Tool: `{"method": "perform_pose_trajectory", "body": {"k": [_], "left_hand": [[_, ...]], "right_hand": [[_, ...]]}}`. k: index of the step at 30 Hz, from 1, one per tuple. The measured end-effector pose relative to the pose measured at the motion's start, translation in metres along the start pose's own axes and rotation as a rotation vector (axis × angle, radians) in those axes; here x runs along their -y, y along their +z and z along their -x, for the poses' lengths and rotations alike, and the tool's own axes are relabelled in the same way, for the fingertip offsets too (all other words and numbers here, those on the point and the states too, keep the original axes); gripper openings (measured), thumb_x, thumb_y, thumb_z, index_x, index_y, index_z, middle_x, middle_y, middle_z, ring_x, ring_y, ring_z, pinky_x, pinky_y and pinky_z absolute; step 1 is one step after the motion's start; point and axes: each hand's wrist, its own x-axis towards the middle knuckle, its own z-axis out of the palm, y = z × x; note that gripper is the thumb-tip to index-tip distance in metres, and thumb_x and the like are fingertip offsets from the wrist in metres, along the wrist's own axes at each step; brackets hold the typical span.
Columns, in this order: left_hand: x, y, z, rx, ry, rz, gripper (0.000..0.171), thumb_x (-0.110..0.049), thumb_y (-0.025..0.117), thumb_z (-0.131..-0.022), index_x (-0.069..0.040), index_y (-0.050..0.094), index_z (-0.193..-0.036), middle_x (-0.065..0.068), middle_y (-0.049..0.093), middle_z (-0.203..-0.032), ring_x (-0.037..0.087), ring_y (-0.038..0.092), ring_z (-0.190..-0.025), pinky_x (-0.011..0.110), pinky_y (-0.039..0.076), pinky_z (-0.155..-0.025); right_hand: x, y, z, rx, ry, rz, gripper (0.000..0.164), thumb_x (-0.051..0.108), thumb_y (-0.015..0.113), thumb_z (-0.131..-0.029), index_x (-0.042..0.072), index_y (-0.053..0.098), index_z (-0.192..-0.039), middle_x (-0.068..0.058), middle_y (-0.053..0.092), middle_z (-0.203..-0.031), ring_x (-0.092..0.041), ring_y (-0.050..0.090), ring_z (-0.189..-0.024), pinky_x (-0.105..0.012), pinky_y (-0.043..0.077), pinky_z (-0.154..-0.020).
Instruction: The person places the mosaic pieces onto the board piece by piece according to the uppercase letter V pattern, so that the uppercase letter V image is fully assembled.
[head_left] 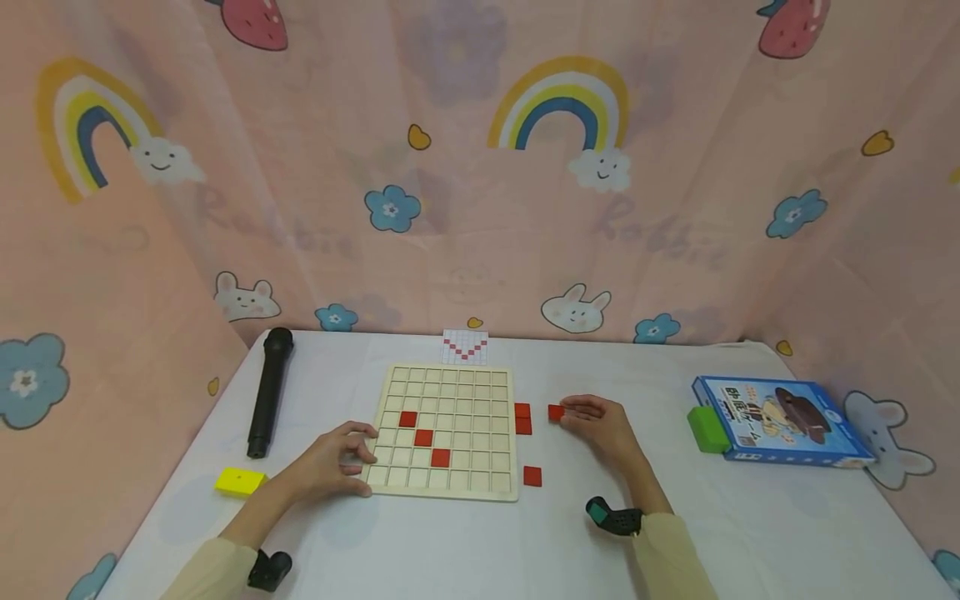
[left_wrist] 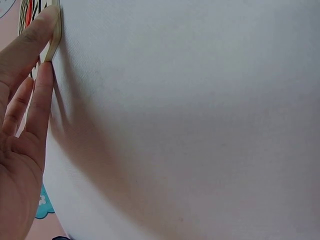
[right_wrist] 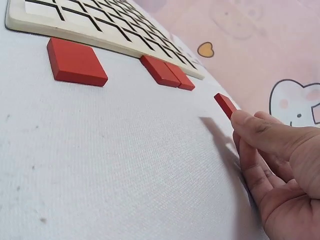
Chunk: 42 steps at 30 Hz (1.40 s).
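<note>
A pale wooden grid board (head_left: pixel 480 425) lies on the white table with three red square tiles (head_left: pixel 423 437) on a diagonal of its cells. At the board's near left corner is my left hand (head_left: pixel 330 462), its thumb and relaxed fingertips touching the edge. My right hand (head_left: pixel 600 425) pinches another red tile (right_wrist: pixel 224 105) between thumb and fingers, right of the board; in the right wrist view it is tilted above the cloth. Two red tiles (head_left: pixel 522 418) lie side by side against the board's right edge, and a single red tile (head_left: pixel 532 476) lies nearer me.
Behind the board is a small pattern card (head_left: pixel 465 347) with a red V of squares. To the left lie a black microphone (head_left: pixel 270 392) and a yellow block (head_left: pixel 240 482). At the right, a green block (head_left: pixel 708 429) sits beside a blue box (head_left: pixel 783 421). A printed pink curtain (head_left: pixel 465 250) surrounds the table.
</note>
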Motion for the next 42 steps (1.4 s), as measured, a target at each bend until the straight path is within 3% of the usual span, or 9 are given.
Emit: {"method": "perform_pose_trajectory", "body": {"k": [6, 19, 26, 42], "left_hand": [[0.001, 0.002, 0.0, -0.002, -0.012, -0.002, 0.029, -0.007, 0.088, -0.062, -0.012, 0.066, -0.079, 0.006, 0.049, -0.129, 0.03, 0.05, -0.115, 0.025, 0.055, -0.083], [0.001, -0.001, 0.0, 0.008, -0.007, -0.015, 0.03, -0.008, 0.089, -0.062, -0.011, 0.065, -0.081, 0.007, 0.048, -0.129, 0.031, 0.047, -0.116, 0.024, 0.055, -0.083], [0.0, 0.0, -0.001, -0.004, -0.022, -0.012, 0.031, -0.007, 0.089, -0.061, -0.012, 0.065, -0.08, 0.005, 0.049, -0.129, 0.029, 0.048, -0.115, 0.023, 0.055, -0.083], [-0.001, 0.001, -0.001, -0.007, -0.037, -0.016, 0.03, -0.007, 0.088, -0.062, -0.012, 0.065, -0.08, 0.004, 0.049, -0.13, 0.028, 0.049, -0.114, 0.024, 0.055, -0.083]], "right_hand": [[0.001, 0.001, 0.0, -0.034, 0.034, -0.068, 0.036, 0.012, 0.069, -0.089, 0.002, 0.061, -0.122, -0.016, 0.062, -0.123, -0.029, 0.058, -0.115, -0.026, 0.051, -0.092], [0.013, 0.011, 0.003, -0.052, 0.013, -0.079, 0.033, 0.008, 0.066, -0.09, -0.001, 0.061, -0.121, -0.019, 0.062, -0.122, -0.03, 0.059, -0.111, -0.026, 0.053, -0.09], [0.018, 0.029, 0.002, -0.054, 0.021, -0.101, 0.03, 0.007, 0.069, -0.088, 0.002, 0.064, -0.117, -0.015, 0.066, -0.116, -0.026, 0.062, -0.106, -0.027, 0.053, -0.09], [0.043, 0.067, -0.004, -0.069, -0.08, -0.087, 0.028, 0.002, 0.074, -0.082, -0.002, 0.067, -0.108, -0.017, 0.068, -0.108, -0.027, 0.066, -0.097, -0.028, 0.057, -0.082]]}}
